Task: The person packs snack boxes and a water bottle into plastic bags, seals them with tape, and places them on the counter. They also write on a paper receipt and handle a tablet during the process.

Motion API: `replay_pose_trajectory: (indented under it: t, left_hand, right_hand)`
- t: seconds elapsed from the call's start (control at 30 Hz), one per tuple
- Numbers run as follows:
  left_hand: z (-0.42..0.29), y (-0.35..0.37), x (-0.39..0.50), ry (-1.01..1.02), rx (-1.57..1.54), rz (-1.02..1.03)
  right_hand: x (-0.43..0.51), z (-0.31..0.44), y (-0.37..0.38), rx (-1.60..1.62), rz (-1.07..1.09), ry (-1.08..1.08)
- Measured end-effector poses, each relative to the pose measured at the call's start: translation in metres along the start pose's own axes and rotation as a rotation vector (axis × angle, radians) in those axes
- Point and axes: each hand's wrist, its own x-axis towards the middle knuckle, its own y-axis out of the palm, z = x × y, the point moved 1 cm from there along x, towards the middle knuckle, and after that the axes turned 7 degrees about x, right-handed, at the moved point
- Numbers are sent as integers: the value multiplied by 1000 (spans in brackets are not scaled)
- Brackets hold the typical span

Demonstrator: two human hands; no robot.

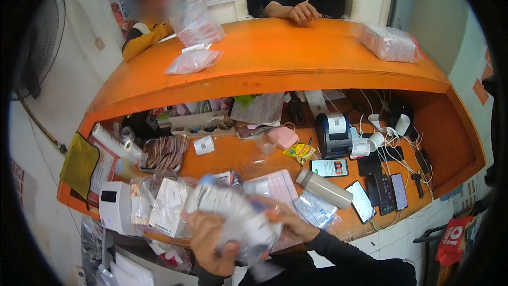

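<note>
My left hand (208, 242) grips a clear plastic-wrapped bundle (238, 210) above the near edge of the desk. Motion blurs the bundle; white, label-like areas and a blue, cap-like end show in it. At the bundle's other side, my right hand (295, 222) has its fingers against the plastic, partly hidden behind it. Below the bundle lie a pink checked pouch (283, 182) and a clear blue-tinted plastic packet (315, 208). Left of my left hand, plastic-bagged packets with printed labels (166, 208) rest beside a white label printer (116, 210).
A metal flask (325, 188), several phones (359, 200) and a black receipt printer (334, 137) with tangled white cables (393, 147) occupy the right side. Sachets fill a tray (180, 163) at left. Two people stand beyond the raised orange counter (278, 47), which bears plastic bags (194, 61).
</note>
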Motion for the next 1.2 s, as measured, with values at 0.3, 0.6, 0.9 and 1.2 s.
replay_pose_trajectory:
  t: [0.3, 0.6, 0.9, 1.2]
  left_hand:
    - [-4, 1, -10, -125, 257, 134]
    - [44, 38, -127, -456, -157, 741]
    - [46, 31, -135, -591, -237, 368]
    - [44, 13, -150, -848, -234, 210]
  right_hand:
    - [12, 180, 11, -373, -497, -1095]
    - [71, 305, -18, -1584, -1852, -1184]
    - [189, 50, -24, -1770, 94, -805]
    - [213, -25, -42, -1350, 235, -189]
